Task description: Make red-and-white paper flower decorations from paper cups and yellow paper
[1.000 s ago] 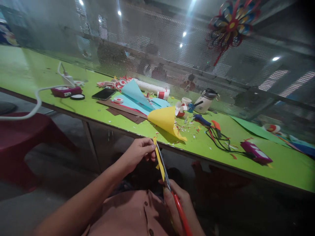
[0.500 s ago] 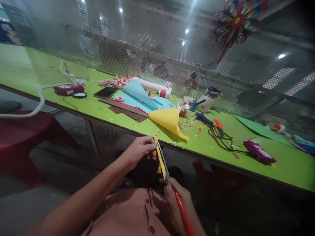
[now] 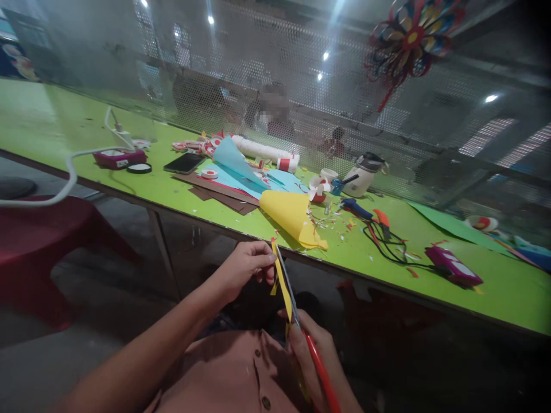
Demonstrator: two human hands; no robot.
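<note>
My left hand [image 3: 245, 267] pinches the top of a narrow yellow paper strip [image 3: 282, 281] in front of my chest, below the table's front edge. My right hand [image 3: 310, 355] grips red-handled scissors [image 3: 316, 367], whose metal blades [image 3: 287, 287] run up along the strip. A small yellow offcut hangs beside the strip. On the green table [image 3: 172, 192] just beyond lies a curled yellow sheet [image 3: 290, 215], with blue paper [image 3: 235, 163] and brown card [image 3: 219, 192] behind it.
The table also carries a phone [image 3: 184, 163], a pink device [image 3: 119, 156] with a white cable, tape rolls, a white roll [image 3: 267, 152], a white jar [image 3: 359, 176], black wires [image 3: 383, 238], another pink device [image 3: 451, 267] and paper scraps. A red chair [image 3: 38, 241] stands left. Perforated screen behind, pinwheel [image 3: 411, 37] above.
The yellow strip has shifted slightly between the blades and its hanging offcut has moved up a little. The curled yellow sheet on the table has rolled tighter. Both hands stay where they were.
</note>
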